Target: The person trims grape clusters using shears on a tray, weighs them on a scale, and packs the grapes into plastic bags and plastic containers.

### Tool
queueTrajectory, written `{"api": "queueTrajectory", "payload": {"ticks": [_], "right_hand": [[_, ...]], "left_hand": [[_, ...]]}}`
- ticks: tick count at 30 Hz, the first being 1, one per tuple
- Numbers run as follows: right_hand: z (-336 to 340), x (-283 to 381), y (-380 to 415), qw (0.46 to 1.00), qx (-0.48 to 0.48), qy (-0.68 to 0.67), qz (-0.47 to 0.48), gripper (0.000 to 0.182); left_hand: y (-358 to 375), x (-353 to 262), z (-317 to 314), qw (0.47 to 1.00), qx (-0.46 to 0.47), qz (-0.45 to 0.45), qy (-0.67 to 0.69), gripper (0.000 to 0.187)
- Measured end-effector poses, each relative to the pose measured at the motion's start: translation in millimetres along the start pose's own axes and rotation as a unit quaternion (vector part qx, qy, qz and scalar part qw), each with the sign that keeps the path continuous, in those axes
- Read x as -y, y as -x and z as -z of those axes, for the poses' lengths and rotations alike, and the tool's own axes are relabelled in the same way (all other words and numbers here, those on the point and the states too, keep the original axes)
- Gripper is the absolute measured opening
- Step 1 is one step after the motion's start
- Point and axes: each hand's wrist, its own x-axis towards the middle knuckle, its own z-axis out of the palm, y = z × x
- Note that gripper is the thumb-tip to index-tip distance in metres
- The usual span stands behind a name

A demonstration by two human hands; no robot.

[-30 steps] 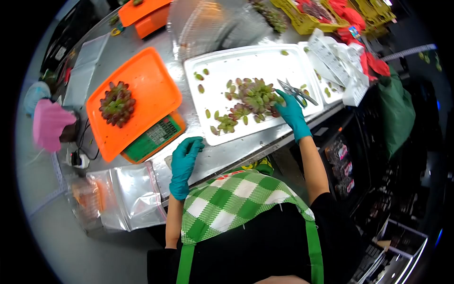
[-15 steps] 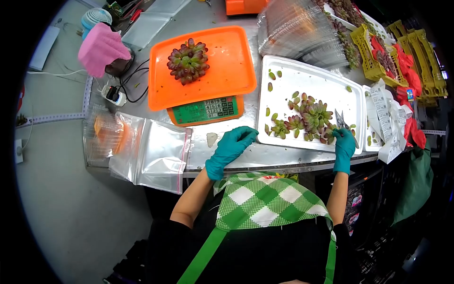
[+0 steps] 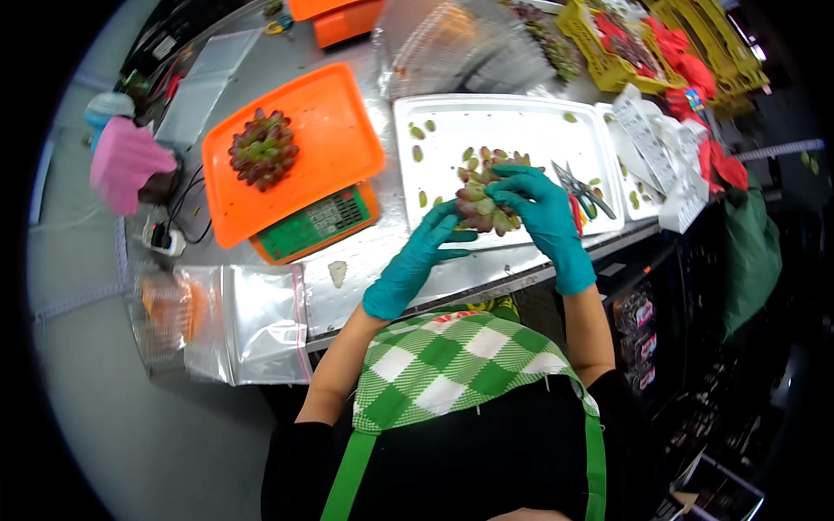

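Note:
A green-and-red succulent rosette (image 3: 479,201) is between my gloved hands above the front of the white tray (image 3: 504,106). My right hand (image 3: 546,217) curls its fingers over the rosette's right side and grips it. On the other side, my left hand (image 3: 419,262) has its fingers spread, with the tips at the plant's lower left edge; whether they press on it is hard to see. A pair of scissors (image 3: 584,189) lies in the tray, right of my right hand, its handles partly hidden. Loose leaves (image 3: 418,153) are scattered over the tray.
Left of the tray stands a scale with an orange pan (image 3: 334,113), bearing another succulent (image 3: 263,149). Clear plastic bags (image 3: 252,321) lie at the table's front left. Stacked clear plastic containers (image 3: 460,52) and a yellow crate (image 3: 599,43) are behind; crumpled paper (image 3: 656,156) is at right.
My right hand has left the scissors in the tray and moved left onto the succulent. My left hand has opened its fingers and come to the plant. The view has turned.

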Motion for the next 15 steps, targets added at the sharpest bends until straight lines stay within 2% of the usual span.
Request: {"api": "queueTrajectory", "payload": {"ticks": [1,3,7,11,15], "right_hand": [[2.3,-1.5,1.3,1.0,-0.002,0.002,-0.009,0.014],[10.1,-13.6,8.5,0.992,-0.017,0.1,-0.074,0.014],[24.4,-47.5,23.1,0.942,-0.03,0.296,-0.159,0.017],[31.0,-92.4,33.7,0.917,-0.066,0.37,-0.132,0.016],[30.4,-94.6,19.7,0.898,-0.115,0.423,-0.023,0.012]], "left_hand": [[2.4,-0.2,0.0,1.0,-0.017,0.003,-0.016,0.053],[8.6,0.7,4.8,0.997,-0.035,0.013,-0.064,0.048],[20.6,12.3,19.7,0.997,-0.062,0.03,-0.039,0.043],[22.5,20.5,25.0,0.995,-0.083,0.026,-0.039,0.041],[20.3,21.7,24.1,0.994,-0.084,0.039,-0.054,0.04]]}}
